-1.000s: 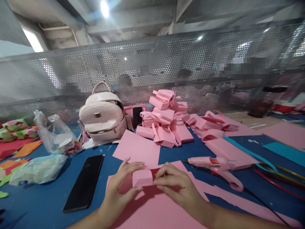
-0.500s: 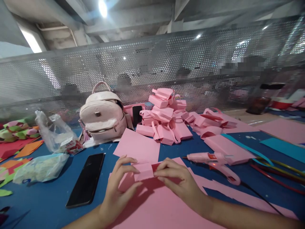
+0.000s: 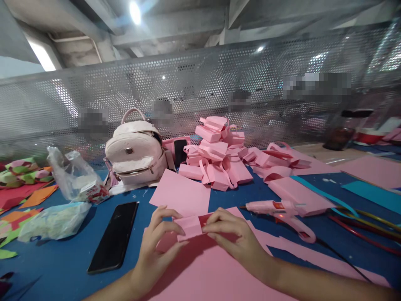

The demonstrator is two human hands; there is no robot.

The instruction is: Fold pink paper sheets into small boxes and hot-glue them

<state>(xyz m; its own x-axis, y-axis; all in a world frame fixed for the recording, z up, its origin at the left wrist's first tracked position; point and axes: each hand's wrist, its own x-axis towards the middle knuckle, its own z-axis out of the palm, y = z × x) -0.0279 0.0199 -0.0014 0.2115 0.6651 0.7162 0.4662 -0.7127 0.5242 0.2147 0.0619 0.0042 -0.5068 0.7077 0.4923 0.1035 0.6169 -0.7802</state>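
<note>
Between my two hands is a small folded pink paper box [image 3: 189, 227], its right side showing a darker inside. My left hand [image 3: 159, 242] has its fingers and thumb closed around the box's left end. At the right end, my right hand [image 3: 230, 234] pinches the paper near the opening with thumb and fingertips. Beneath both hands lies a large pink paper sheet [image 3: 206, 271]. Another pink sheet [image 3: 181, 192] is just behind them. A pink glue gun [image 3: 283, 213] rests right of my right hand, its small light glowing.
A pile of pink paper bags [image 3: 216, 154] stands at the back, beside a white backpack [image 3: 134, 150]. A black phone [image 3: 114, 238] lies left of my left hand. Plastic bags [image 3: 54, 221] and coloured paper are farther left. The glue gun's cord [image 3: 341, 259] runs right, over pink strips.
The small box has tilted slightly in my hands, its left end a little lower. My left fingers have shifted slightly on it; my right hand keeps its pinch.
</note>
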